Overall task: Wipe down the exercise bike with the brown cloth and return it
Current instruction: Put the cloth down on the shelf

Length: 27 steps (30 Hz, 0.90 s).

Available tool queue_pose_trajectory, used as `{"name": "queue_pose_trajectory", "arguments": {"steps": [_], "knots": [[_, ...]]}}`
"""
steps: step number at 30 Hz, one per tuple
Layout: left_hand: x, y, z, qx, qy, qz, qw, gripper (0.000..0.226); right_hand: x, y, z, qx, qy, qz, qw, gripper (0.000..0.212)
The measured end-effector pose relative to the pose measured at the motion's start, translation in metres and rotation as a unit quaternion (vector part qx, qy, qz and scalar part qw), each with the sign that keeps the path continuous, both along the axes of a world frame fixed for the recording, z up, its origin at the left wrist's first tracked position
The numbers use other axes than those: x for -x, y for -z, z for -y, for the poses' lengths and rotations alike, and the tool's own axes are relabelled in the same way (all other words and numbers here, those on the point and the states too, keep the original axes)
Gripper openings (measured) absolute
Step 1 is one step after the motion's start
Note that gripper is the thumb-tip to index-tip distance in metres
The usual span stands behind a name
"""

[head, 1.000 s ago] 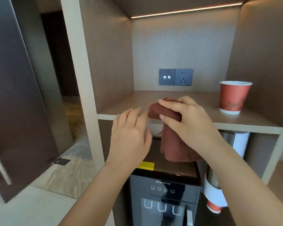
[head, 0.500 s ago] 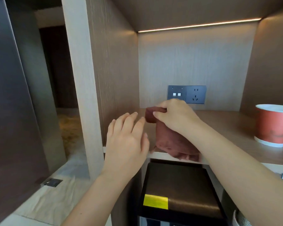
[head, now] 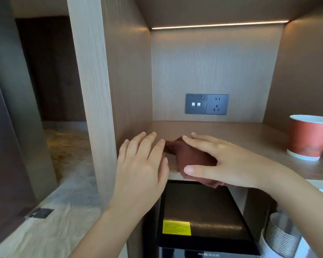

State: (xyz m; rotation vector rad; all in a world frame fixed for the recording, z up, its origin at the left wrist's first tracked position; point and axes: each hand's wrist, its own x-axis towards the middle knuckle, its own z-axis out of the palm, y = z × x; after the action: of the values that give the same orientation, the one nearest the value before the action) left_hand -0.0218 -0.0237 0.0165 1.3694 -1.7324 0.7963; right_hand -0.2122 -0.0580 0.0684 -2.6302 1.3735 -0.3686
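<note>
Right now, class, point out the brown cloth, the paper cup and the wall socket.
brown cloth (head: 193, 156), head view, folded middle.
paper cup (head: 308, 139), head view, red side wall.
wall socket (head: 217, 104), head view, faceplate centre.

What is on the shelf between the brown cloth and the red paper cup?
In the head view, only the right hand, resting on the brown cloth, and bare shelf lie before the red paper cup.

A bunched reddish-brown fabric cloth (head: 190, 157) lies at the front edge of a wooden shelf (head: 241, 135), one end drooping over the lip, partly under the right hand (head: 229, 164).
</note>
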Motion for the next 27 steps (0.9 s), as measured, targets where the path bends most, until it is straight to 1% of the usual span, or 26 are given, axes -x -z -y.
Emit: {"name": "queue_pose_trajectory", "arguments": {"steps": [2, 5, 11, 17, 27], "knots": [[-0.002, 0.001, -0.001, -0.002, -0.002, 0.012, 1.000, 0.035, 0.004, 0.008, 0.002, -0.006, -0.010, -0.011, 1.000, 0.088], [-0.008, 0.003, -0.004, -0.011, -0.010, 0.032, 0.999, 0.035, -0.005, 0.013, 0.011, 0.016, -0.013, 0.012, 1.000, 0.087], [-0.029, 0.003, -0.015, -0.013, -0.036, 0.030, 0.999, 0.037, -0.040, 0.018, 0.029, 0.025, -0.030, 0.037, 0.999, 0.089], [-0.043, 0.004, -0.022, -0.012, -0.051, 0.027, 0.998, 0.037, -0.081, 0.020, 0.047, 0.020, -0.025, 0.009, 0.999, 0.075], [-0.056, 0.005, -0.026, -0.009, -0.060, 0.022, 0.998, 0.037, -0.124, 0.019, 0.058, 0.032, -0.018, -0.013, 0.999, 0.079]]}}
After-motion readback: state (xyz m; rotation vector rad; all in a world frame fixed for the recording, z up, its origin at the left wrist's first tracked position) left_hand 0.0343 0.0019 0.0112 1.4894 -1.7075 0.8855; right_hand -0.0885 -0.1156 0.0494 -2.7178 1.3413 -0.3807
